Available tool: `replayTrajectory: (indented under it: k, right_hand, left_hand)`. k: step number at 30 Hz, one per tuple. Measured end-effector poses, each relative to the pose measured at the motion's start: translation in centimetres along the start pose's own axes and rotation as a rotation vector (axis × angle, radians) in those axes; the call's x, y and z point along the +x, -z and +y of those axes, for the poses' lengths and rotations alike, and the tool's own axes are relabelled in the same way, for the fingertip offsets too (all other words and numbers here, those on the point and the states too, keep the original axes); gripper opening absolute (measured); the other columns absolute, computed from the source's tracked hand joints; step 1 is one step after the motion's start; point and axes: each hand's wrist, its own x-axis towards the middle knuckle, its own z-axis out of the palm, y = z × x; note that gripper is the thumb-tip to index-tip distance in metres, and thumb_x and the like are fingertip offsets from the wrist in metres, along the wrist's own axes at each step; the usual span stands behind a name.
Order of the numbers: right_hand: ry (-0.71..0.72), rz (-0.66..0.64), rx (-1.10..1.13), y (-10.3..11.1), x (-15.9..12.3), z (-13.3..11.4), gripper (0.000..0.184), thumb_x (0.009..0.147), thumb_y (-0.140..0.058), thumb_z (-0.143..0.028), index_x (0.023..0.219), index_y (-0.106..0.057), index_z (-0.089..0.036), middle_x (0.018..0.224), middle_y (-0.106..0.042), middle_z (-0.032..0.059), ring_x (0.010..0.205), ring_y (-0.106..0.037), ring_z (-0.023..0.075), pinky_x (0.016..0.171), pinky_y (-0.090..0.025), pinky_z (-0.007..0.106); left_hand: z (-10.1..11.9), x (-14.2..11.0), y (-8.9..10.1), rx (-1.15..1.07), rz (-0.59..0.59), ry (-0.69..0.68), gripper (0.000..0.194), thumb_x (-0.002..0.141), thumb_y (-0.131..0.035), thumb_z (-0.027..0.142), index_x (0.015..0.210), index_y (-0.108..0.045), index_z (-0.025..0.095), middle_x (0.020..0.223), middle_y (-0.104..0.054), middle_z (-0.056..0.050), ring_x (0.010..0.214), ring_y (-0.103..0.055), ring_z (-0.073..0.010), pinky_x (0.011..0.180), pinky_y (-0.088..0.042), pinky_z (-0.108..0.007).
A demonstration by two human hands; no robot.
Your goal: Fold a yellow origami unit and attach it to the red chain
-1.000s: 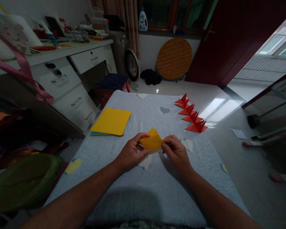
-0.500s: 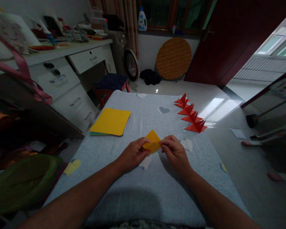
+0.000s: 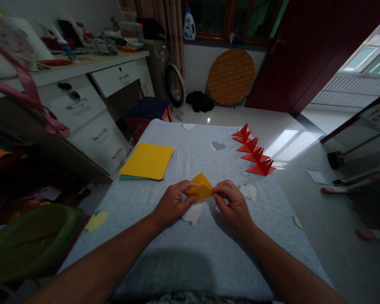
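Between my two hands, over the cloth-covered table [image 3: 190, 139], is a small folded sheet of yellow origami paper [image 3: 202, 185]. My left hand [image 3: 174, 202] grips its left side, thumb in front and fingers behind. My right hand [image 3: 232, 204] pinches the right corner between thumb and fingertips. A raised flap or crease shows across the paper's middle. To the left lies a stack of square paper [image 3: 147, 161], yellow on top with green and blue edges beneath. Several folded red paper pieces [image 3: 261, 166] stand in a slanting row at the table's right side.
A dark-topped stool [image 3: 148, 109] stands just beyond the table's far left corner, beside a white desk [image 3: 79, 101]. A green basket-like container [image 3: 34, 240] is at lower left. At the right, a person's feet [image 3: 332, 191] show on the tiled floor.
My left hand has shifted slightly left, its thumb and fingers further apart on the paper. The folded paper has tilted a little, and its flap looks more raised. My right hand keeps its pinch.
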Motion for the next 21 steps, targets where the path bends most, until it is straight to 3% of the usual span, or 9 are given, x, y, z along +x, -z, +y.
replayTrajectory:
  k: [6, 10, 15, 21]
  right_hand:
    - [0.032, 0.006, -0.009, 0.08, 0.03, -0.09, 0.020, 0.087, -0.054, -0.010, 0.093, -0.068, -0.024, 0.085, -0.057, 0.0022, 0.077, -0.058, 0.0151, 0.067, -0.049, 0.028]
    - [0.018, 0.014, 0.011, 0.06, -0.02, -0.06, 0.024, 0.086, -0.052, -0.009, 0.098, -0.066, -0.024, 0.088, -0.058, 0.0028, 0.079, -0.059, 0.0157, 0.069, -0.052, 0.029]
    - [-0.071, 0.071, -0.019, 0.09, -0.02, -0.01, 0.012, 0.085, -0.056, -0.013, 0.088, -0.062, -0.022, 0.081, -0.059, 0.0011, 0.073, -0.060, 0.0154, 0.067, -0.052, 0.028]
    - [-0.073, 0.049, -0.007, 0.05, -0.03, -0.04, 0.011, 0.086, -0.056, -0.015, 0.088, -0.065, -0.022, 0.082, -0.065, 0.0026, 0.074, -0.064, 0.0161, 0.068, -0.054, 0.028]
  left_hand:
    - [0.24, 0.05, -0.01, -0.054, 0.037, 0.017, 0.027, 0.082, -0.066, 0.023, 0.108, -0.071, 0.020, 0.100, -0.073, -0.004, 0.090, -0.067, -0.0190, 0.088, -0.051, -0.031]
    - [-0.26, 0.15, -0.25, -0.205, 0.039, 0.124, 0.034, 0.079, -0.071, 0.027, 0.112, -0.071, 0.017, 0.107, -0.074, -0.007, 0.094, -0.068, -0.0216, 0.089, -0.053, -0.034]
    - [-0.56, 0.39, -0.43, -0.447, -0.015, 0.240, 0.042, 0.076, -0.074, 0.030, 0.115, -0.069, 0.014, 0.107, -0.074, -0.009, 0.092, -0.069, -0.0222, 0.087, -0.055, -0.035]
    - [-0.54, 0.40, -0.59, -0.503, -0.031, 0.270, 0.041, 0.073, -0.077, 0.027, 0.111, -0.069, 0.014, 0.102, -0.075, -0.008, 0.091, -0.069, -0.0215, 0.085, -0.055, -0.033]
